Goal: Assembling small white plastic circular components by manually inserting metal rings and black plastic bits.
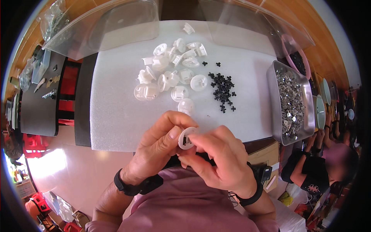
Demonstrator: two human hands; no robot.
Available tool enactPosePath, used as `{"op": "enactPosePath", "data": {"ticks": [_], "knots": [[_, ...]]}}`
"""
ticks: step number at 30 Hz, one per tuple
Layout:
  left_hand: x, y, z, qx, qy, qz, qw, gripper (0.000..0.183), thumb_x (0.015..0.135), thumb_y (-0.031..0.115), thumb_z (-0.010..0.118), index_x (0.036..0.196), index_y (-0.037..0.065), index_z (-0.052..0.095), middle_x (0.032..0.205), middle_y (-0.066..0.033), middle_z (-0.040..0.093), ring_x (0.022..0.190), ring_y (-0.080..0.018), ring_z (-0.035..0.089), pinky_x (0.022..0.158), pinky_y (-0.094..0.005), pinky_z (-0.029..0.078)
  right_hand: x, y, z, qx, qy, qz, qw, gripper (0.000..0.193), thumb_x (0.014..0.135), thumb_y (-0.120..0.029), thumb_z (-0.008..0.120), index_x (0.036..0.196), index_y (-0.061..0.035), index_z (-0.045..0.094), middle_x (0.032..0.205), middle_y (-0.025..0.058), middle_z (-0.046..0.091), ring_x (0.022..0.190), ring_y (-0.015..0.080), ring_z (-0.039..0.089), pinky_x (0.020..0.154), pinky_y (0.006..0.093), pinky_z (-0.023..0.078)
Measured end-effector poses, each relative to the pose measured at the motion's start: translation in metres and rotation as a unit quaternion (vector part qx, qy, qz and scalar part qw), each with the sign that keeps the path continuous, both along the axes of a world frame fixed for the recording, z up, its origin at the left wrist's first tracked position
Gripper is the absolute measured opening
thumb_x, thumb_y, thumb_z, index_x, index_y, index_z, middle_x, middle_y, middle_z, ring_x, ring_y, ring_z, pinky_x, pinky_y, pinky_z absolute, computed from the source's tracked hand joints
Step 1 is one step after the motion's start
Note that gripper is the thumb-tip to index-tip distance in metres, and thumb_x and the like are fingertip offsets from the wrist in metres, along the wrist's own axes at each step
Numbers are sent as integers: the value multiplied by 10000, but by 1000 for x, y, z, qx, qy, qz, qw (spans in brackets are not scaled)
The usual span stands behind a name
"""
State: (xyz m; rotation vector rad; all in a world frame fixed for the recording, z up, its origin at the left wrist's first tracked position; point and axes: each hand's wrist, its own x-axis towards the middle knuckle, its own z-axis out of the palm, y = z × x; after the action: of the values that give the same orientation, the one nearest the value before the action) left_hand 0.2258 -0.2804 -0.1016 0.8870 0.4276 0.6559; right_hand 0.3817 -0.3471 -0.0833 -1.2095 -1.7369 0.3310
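A round white plastic part (188,132) sits tilted between a pair of bare hands, its rimmed face turned up toward the camera. A small black piece (184,142) shows in the opening of that face. Fingers of the left hand (161,140) pinch the part's left side; the right hand's (220,156) fingertips partly cover its right.

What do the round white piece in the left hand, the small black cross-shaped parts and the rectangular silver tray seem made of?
Round white piece: likely moulded plastic; smooth, uniformly white.
Small black cross-shaped parts: probably plastic, perhaps rubber; evenly dark, too small to judge finish.
Rectangular silver tray: apparently metal; grey sheen, bright reflections on its walls.
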Motion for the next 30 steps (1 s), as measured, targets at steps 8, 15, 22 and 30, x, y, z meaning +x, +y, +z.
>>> {"op": "enactPosePath", "data": {"ticks": [8, 15, 22, 30], "knots": [[-3, -1, -12, 21, -34, -31, 999, 300, 1050, 250, 363, 1138, -2, 502, 894, -60, 562, 671, -95, 517, 602, -229, 443, 2, 8, -6, 6, 6, -6, 1000, 250, 764, 27, 712, 974, -3, 580, 734, 61, 507, 519, 190, 530, 424, 310, 428], [-3, -5, -11, 135, 31, -6, 990, 325, 1057, 266, 329, 1125, 10, 517, 869, -37, 560, 652, -63, 486, 597, -206, 425, 5, 7, -9, 23, -40, 7, 999, 250, 741, 52, 675, 950, -18, 557, 734, 63, 468, 542, 196, 550, 440, 311, 450], [-2, -11, -9, 118, 38, 12, 992, 338, 1058, 280, 317, 1114, 15, 521, 835, -19, 556, 634, -60, 483, 593, -200, 419, 2, 4, -9, 21, -65, -10, 998, 237, 763, 54, 655, 963, -2, 539, 727, 72, 456, 539, 205, 549, 453, 317, 462], [1, -11, -4, 80, 27, 37, 996, 321, 1055, 287, 330, 1082, 19, 506, 803, -24, 535, 637, -64, 476, 588, -206, 414, -5, 6, -7, 1, -13, 0, 1000, 237, 819, 8, 668, 1010, -4, 527, 734, 76, 482, 545, 213, 548, 459, 318, 449]]}}
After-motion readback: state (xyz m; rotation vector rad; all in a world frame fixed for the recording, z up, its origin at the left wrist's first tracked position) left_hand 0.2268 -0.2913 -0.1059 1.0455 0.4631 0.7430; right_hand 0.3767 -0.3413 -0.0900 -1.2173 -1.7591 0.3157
